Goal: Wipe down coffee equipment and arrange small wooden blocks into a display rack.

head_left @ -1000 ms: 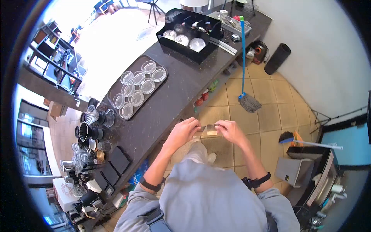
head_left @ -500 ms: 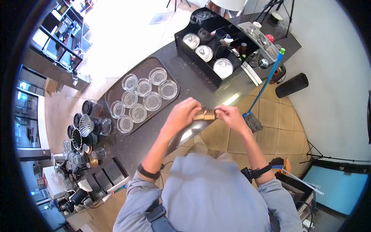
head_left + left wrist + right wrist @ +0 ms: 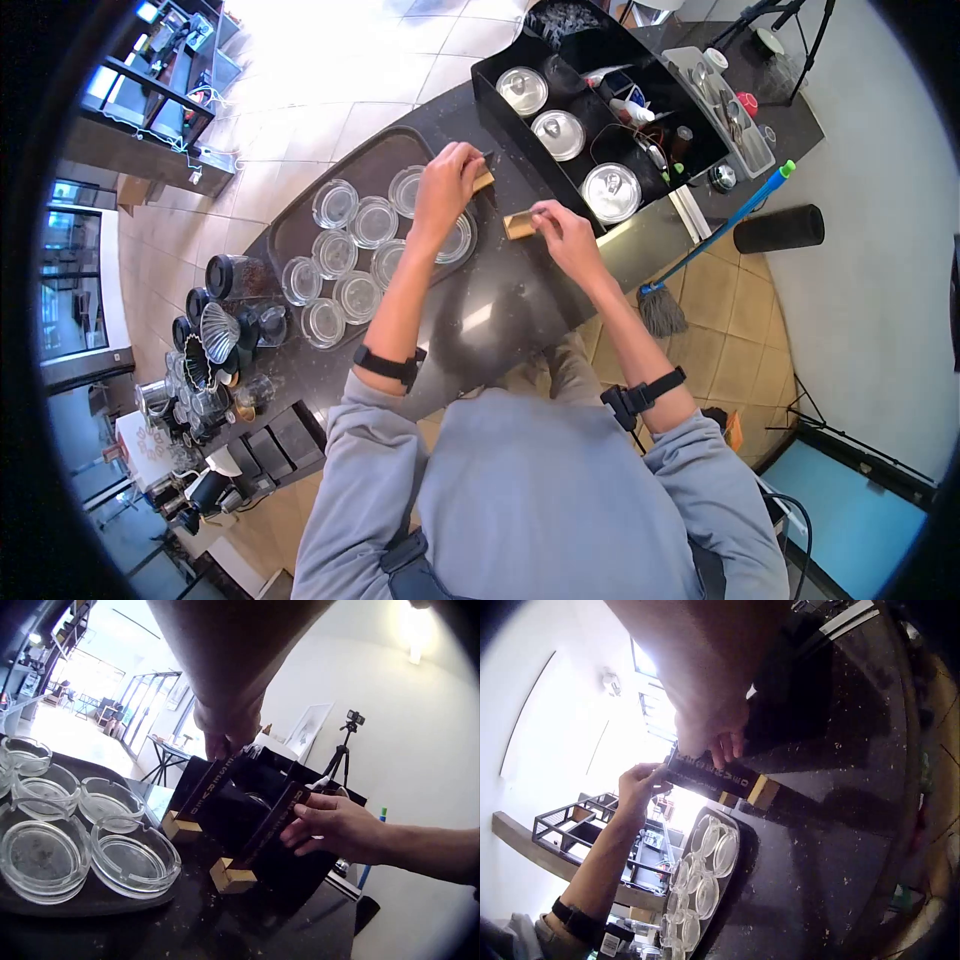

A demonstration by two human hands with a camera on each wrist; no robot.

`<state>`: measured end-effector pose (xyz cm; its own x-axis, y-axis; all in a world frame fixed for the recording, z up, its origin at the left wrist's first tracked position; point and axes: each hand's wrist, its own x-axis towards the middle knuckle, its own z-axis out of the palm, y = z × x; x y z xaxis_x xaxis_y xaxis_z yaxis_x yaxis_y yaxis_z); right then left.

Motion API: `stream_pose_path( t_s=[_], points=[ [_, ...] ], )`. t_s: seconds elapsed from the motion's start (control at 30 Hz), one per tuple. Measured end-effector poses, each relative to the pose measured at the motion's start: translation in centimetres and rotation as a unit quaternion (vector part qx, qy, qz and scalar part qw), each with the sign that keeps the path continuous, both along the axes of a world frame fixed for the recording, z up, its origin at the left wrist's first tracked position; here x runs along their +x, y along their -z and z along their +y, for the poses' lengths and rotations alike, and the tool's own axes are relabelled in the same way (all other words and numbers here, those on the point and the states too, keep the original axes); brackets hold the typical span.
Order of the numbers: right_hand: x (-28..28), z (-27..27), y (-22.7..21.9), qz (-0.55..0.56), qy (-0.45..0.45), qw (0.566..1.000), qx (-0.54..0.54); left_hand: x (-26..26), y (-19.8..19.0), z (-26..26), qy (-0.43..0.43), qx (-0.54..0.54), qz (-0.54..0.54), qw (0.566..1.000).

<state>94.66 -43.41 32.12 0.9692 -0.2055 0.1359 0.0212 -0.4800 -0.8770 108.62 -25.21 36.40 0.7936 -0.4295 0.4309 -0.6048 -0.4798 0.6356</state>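
My left hand (image 3: 447, 190) pinches the top of a dark reserved sign (image 3: 204, 786), which stands in a small wooden block (image 3: 182, 826). It is beside the far right corner of a dark tray (image 3: 290, 232), and my forearm crosses over the tray. To the right, my right hand (image 3: 567, 240) grips a second reserved sign (image 3: 271, 822) with thumb and fingers. Its wooden base (image 3: 519, 225) is close over the dark counter (image 3: 500, 310). In the left wrist view the two signs are roughly parallel, a short gap apart. Clear glass ashtrays (image 3: 335, 204) fill the tray.
A black organizer (image 3: 530, 160) with round silver lids stands on the counter just beyond my right hand. Behind it are a cutlery box (image 3: 735, 120) and a tripod (image 3: 805, 50). Glassware and drippers (image 3: 220, 330) crowd the left end. A blue-handled mop (image 3: 715, 235) leans at the counter's right edge.
Both hands have moved forward from in front of my body to over the counter. The two signs, held together earlier, are now apart, the left one up by the tray.
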Motion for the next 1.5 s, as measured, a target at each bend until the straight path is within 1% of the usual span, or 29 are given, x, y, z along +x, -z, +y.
stream_pose_path(
  t_s=[0.07,0.13,0.17,0.2,0.23,0.27,0.3,0.33,0.37,0.4,0.43,0.47,0.53,0.67,0.73,0.77,0.83,0.97,1.03,1.07,1.17,1.3,1.37,1.5],
  points=[
    [0.6,0.1,0.3,0.024,-0.010,1.000,0.008,1.1,0.3,-0.7,-0.002,-0.003,-0.004,1.000],
    [1.1,0.5,1.7,0.012,0.022,0.999,0.039,2.4,0.8,-1.3,-0.027,0.000,-0.014,1.000],
    [1.0,0.6,2.4,0.037,0.008,0.998,0.050,3.0,1.1,-1.5,-0.026,0.002,-0.014,1.000],
    [0.9,1.0,2.6,0.037,0.009,0.998,0.052,3.5,1.1,-1.7,-0.031,-0.007,-0.024,0.999],
    [0.7,1.5,2.9,0.048,0.032,0.997,0.043,3.6,1.3,-1.9,-0.036,-0.016,-0.032,0.999],
    [0.4,1.9,3.2,0.060,0.055,0.996,0.035,3.7,1.5,-1.9,-0.037,-0.013,-0.030,0.999],
    [0.2,2.1,3.9,0.109,0.058,0.991,0.043,3.8,1.5,-1.9,-0.041,-0.006,-0.013,0.999],
    [0.0,2.5,4.7,0.110,0.057,0.991,0.045,3.9,1.5,-1.8,-0.044,0.001,0.002,0.999],
    [0.0,2.9,5.4,0.088,0.058,0.994,0.005,3.7,1.6,-1.8,-0.046,0.005,0.003,0.999],
    [0.0,3.4,5.7,0.065,0.058,0.996,-0.034,3.3,1.7,-1.7,-0.044,0.001,0.036,0.998],
    [0.2,3.8,6.0,0.061,0.062,0.996,-0.024,3.2,1.6,-1.5,-0.042,-0.004,0.068,0.997],
    [0.4,4.2,6.2,0.059,0.059,0.996,-0.020,3.2,1.8,-1.3,-0.045,0.000,0.066,0.997],
    [1.0,4.8,6.0,0.045,0.098,0.992,-0.064,3.2,2.5,-1.0,-0.025,0.027,0.081,0.996],
    [2.9,4.8,7.9,0.027,0.086,0.994,-0.066,3.8,2.7,-1.1,-0.040,0.058,0.068,0.995],
    [3.9,4.7,8.7,0.021,0.070,0.994,-0.086,4.2,2.5,-1.4,-0.044,0.048,0.083,0.994],
    [4.5,4.8,9.1,0.018,0.068,0.994,-0.085,4.5,2.5,-1.5,-0.047,0.035,0.100,0.993],
    [5.5,4.9,9.4,0.016,0.057,0.997,-0.054,5.0,2.6,-1.8,-0.053,0.035,0.091,0.994],
    [7.3,5.1,10.2,-0.001,0.051,0.997,-0.057,5.8,2.5,-2.4,-0.065,0.050,0.077,0.994],
    [8.0,5.2,10.0,0.012,0.034,0.995,-0.095,6.3,2.7,-2.5,-0.067,0.043,0.076,0.994],
    [8.2,5.3,9.9,0.013,0.034,0.995,-0.095,6.6,2.8,-2.6,-0.069,0.035,0.075,0.994],
    [8.7,5.5,9.5,0.097,-0.016,0.978,-0.183,8.1,3.6,-2.2,-0.057,0.032,0.065,0.996],
    [9.6,5.3,8.7,0.104,-0.031,0.973,-0.203,8.8,3.0,-2.0,-0.053,0.030,0.057,0.997],
    [10.2,5.0,8.5,0.121,-0.054,0.972,-0.194,8.9,2.4,-1.8,-0.069,0.083,0.101,0.989],
    [11.4,4.6,8.2,0.149,-0.074,0.966,-0.196,9.4,2.3,-1.6,-0.071,0.078,0.112,0.988]
  ],
)
